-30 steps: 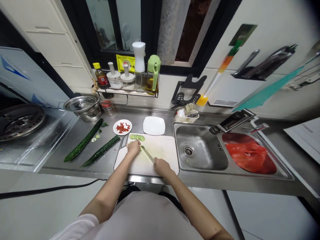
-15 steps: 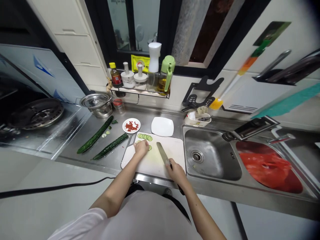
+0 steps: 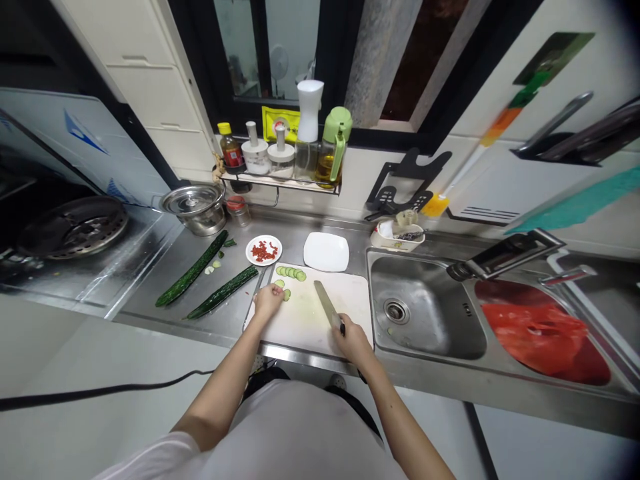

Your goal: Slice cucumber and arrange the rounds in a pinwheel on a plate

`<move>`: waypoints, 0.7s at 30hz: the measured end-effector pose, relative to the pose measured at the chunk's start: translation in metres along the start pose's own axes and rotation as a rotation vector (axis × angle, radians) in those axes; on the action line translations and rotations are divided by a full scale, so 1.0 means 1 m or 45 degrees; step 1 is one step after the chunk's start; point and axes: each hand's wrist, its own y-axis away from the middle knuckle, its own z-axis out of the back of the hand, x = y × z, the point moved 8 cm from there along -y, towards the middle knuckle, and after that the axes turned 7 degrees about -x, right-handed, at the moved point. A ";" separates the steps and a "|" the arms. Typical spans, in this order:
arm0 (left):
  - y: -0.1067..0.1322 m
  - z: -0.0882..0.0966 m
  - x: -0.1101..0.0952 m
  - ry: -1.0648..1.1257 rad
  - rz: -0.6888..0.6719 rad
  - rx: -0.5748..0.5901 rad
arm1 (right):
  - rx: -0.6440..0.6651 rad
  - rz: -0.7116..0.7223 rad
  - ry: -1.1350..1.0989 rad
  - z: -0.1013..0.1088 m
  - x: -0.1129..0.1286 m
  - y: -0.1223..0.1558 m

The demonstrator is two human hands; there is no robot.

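White round plate [image 3: 251,248] holds red pieces [image 3: 264,251] near cucumber slices [image 3: 291,273].

"Is any text readable here?"

"None. The red label [image 3: 233,159] on the yellow-capped bottle [image 3: 229,142] and the yellow packet [image 3: 271,124] are too small and blurred for words."

The cutting board [image 3: 300,327] is seen from above its near side, by a head-worn camera aimed forward and down. It is framed wide, at middling range: the window [image 3: 280,53] is taken in beyond it, the sink [image 3: 435,327] to its right, the wearer's shirt [image 3: 295,433] below.
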 end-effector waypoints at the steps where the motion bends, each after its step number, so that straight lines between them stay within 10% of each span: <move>1: -0.003 0.002 0.003 0.007 0.011 -0.012 | 0.002 -0.006 0.018 0.000 0.000 0.000; 21: -0.022 0.010 0.013 -0.162 0.014 -0.142 | -0.055 -0.058 0.061 -0.001 -0.012 -0.002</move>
